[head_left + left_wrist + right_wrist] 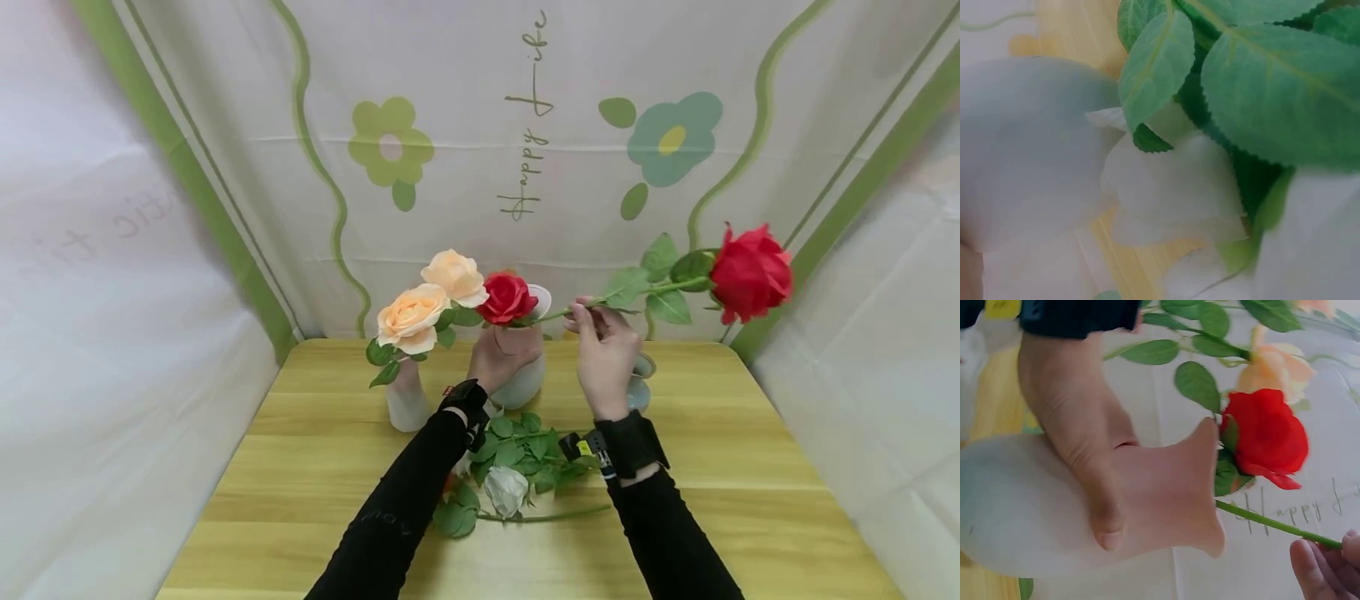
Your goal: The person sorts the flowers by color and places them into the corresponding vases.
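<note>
My left hand (497,360) grips the neck of a vase (522,385), pink above and pale grey-white below. In the right wrist view its thumb lies across the neck, beneath the flared vase mouth. A red rose (1266,437) shows at that mouth. Pinched between thumb and fingers of my right hand (609,357) is the green stem (1266,519) of another red rose (752,273), whose bloom points off to the right. The lower end of this stem meets the vase rim. The left wrist view has the vase's rounded body close to a white rose (1172,181).
Left of the gripped vase stands a slim pale vase (407,402) with peach roses (414,318). A small blue-grey vase (638,393) is partly hidden behind my right hand. On the wooden table (300,483), a white rose (506,492) and leafy stems (525,450) lie between my forearms.
</note>
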`<state>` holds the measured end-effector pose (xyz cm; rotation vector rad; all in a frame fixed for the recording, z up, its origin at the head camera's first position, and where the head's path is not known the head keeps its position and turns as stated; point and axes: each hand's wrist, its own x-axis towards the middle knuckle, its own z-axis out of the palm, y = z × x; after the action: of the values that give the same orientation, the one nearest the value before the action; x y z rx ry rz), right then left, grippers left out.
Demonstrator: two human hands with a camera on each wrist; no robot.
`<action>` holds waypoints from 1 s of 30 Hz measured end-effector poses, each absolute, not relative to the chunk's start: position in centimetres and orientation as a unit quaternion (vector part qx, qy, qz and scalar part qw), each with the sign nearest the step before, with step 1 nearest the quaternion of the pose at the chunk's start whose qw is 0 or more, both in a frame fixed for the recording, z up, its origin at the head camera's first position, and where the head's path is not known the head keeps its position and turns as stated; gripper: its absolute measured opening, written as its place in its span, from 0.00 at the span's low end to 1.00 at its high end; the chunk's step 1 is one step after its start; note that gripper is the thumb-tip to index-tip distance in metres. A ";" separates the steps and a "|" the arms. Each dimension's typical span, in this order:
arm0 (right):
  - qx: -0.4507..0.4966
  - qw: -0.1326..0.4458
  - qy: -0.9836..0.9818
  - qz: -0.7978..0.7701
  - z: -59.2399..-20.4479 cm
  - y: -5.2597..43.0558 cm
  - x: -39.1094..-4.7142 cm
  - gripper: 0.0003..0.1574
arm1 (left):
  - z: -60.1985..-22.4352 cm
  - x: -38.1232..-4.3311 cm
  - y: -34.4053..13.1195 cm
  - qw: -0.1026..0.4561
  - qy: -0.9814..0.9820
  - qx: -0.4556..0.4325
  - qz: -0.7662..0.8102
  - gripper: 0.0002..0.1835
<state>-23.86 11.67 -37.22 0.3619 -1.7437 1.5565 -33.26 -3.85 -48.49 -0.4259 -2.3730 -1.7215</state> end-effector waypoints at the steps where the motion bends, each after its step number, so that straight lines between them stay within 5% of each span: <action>1: 0.144 0.380 -0.698 0.589 -37.2 11.5 -24.2 0.12 | -48.4 -33.3 -3.8 0.092 -0.801 -0.140 -0.575 0.46; 6: 0.156 0.377 -0.759 0.507 -36.8 10.9 -25.5 0.11 | -48.1 -33.3 -3.6 0.097 -0.802 -0.147 -0.570 0.47; 21: 0.204 0.227 -0.877 0.371 -36.0 10.3 -28.0 0.14 | -48.7 -33.2 -3.7 0.076 -0.798 -0.122 -0.585 0.51; 30: 0.199 0.190 -0.908 0.316 -34.9 9.5 -29.2 0.15 | -48.6 -33.4 -3.9 0.079 -0.792 -0.134 -0.590 0.49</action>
<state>-29.19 9.54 -34.86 0.5593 -2.5508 0.8882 -33.42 -3.95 -48.57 -0.4004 -2.3717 -1.7653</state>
